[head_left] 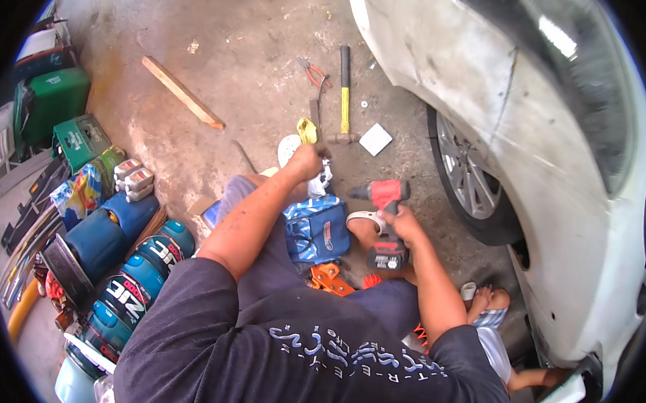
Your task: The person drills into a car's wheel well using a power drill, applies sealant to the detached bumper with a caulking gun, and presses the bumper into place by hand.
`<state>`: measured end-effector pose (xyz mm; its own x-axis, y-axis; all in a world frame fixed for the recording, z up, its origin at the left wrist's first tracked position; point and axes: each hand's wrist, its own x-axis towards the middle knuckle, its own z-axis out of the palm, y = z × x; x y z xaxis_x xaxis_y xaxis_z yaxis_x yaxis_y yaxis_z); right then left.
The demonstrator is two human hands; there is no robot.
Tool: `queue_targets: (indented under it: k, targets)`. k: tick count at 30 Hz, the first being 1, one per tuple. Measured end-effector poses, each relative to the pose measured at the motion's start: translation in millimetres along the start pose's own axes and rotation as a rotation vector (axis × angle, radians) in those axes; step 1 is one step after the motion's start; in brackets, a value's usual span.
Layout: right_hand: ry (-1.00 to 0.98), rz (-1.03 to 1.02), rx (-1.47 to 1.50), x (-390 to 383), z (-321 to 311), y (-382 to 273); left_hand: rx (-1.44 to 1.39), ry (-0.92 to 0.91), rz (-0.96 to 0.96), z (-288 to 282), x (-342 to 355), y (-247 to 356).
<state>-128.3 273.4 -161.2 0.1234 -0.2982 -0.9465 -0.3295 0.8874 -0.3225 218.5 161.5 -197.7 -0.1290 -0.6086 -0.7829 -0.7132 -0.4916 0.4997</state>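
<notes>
My right hand (pixel 403 225) is wrapped round the grip of a red and black cordless drill (pixel 388 191), its nose pointing left. My left hand (pixel 307 162) is closed in a fist ahead of me; what it holds, if anything, is hidden. A crumpled white piece (pixel 321 181) shows just below that fist, and a yellow item (pixel 306 131) lies just beyond it. Between my legs sits a blue patterned bag (pixel 317 230), with an orange metal tool (pixel 330 279) nearer my body. A hammer (pixel 344 94) with a yellow and black handle lies on the floor beyond my hands.
A pale car body (pixel 473 71) with its wheel (pixel 472 172) stands at right. Another person (pixel 483 302) crouches by it. Red-handled pliers (pixel 315 74), a white square (pixel 375 139) and a wooden strip (pixel 184 91) lie ahead. Blue drums (pixel 131 215) and a green container (pixel 53 103) line the left.
</notes>
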Motion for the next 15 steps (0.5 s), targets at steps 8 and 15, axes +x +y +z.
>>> queue_targets:
  k: [8,15]
  targets:
    - [-0.2,-0.237,-0.413,-277.9,68.7,-188.2,-0.12,-0.399,0.283,-138.4,-255.8,90.4]
    - [-0.14,-0.738,-0.616,-410.4,147.2,-381.6,-0.215,-0.502,0.337,-347.5,-407.5,187.9]
